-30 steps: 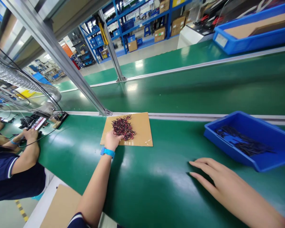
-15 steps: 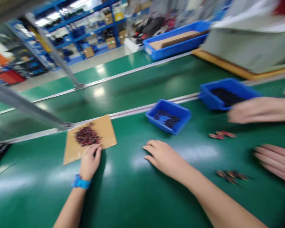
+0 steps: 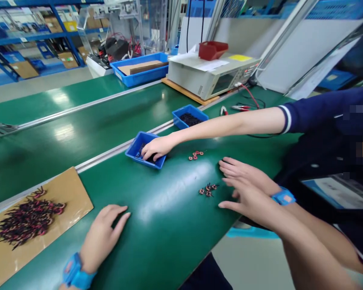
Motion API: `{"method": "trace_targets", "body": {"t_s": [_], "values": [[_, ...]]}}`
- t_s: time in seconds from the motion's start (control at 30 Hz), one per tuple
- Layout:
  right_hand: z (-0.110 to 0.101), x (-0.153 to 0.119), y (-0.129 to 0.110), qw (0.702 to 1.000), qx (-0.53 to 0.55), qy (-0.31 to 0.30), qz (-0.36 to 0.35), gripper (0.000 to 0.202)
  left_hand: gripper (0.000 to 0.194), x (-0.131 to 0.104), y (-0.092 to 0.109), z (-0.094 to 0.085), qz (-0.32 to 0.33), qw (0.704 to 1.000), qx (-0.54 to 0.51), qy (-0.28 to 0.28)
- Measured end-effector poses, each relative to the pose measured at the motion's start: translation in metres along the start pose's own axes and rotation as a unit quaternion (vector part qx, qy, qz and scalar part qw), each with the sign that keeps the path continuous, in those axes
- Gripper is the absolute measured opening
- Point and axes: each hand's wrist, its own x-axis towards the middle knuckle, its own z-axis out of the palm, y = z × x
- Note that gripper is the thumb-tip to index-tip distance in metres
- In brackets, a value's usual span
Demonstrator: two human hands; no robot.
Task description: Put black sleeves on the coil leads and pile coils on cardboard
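My left hand (image 3: 101,233), a blue band on its wrist, rests on the green work surface (image 3: 133,257) with thumb and fingers apart, holding nothing. It lies just right of a brown cardboard sheet (image 3: 81,191) bearing a heap of small copper-and-red wound rings with black leads (image 3: 27,219). My right hand (image 3: 251,203) is open, fingers spread, in front of a co-worker's hand (image 3: 242,173); I cannot tell whether they touch. Left of it sits a cluster of black-leaded rings (image 3: 208,190). Farther back is a group of reddish rings (image 3: 195,155).
The co-worker's other hand (image 3: 159,148) reaches into a small blue bin (image 3: 133,150), their arm crossing above the table. Behind that arm stands another blue bin (image 3: 181,110) of dark parts. A grey instrument (image 3: 193,76) and a large blue tray (image 3: 124,76) are at the back.
The view has swung right, bringing the co-worker's body and the instrument into sight. My left hand has come off the cardboard; my right hand is now by the ring cluster. The co-worker's hand entered the nearer bin.
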Motion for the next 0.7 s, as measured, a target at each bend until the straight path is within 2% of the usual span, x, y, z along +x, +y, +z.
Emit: {"method": "trace_targets", "body": {"t_s": [0.1,0.2,0.4,0.57,0.7], "values": [[0.01,0.007,-0.016,0.993,0.077,-0.083,0.038,0.054,0.025,0.013,0.014,0.015,0.028,0.999,-0.029,-0.034],[0.017,0.012,-0.035,0.986,0.129,-0.093,0.054,0.046,0.023,0.01,0.017,0.018,0.031,0.997,-0.05,-0.041],[0.026,0.017,-0.054,0.984,0.146,-0.103,0.022,0.017,0.017,-0.01,0.005,0.01,0.011,0.996,-0.093,-0.013],[0.041,0.022,-0.084,0.978,0.154,-0.13,-0.055,0.013,0.016,-0.023,0.01,0.008,-0.016,0.992,-0.126,-0.026],[0.072,0.046,-0.117,0.964,0.15,-0.158,-0.151,0.014,0.019,-0.028,0.015,0.012,-0.001,0.985,-0.168,-0.05]]}}
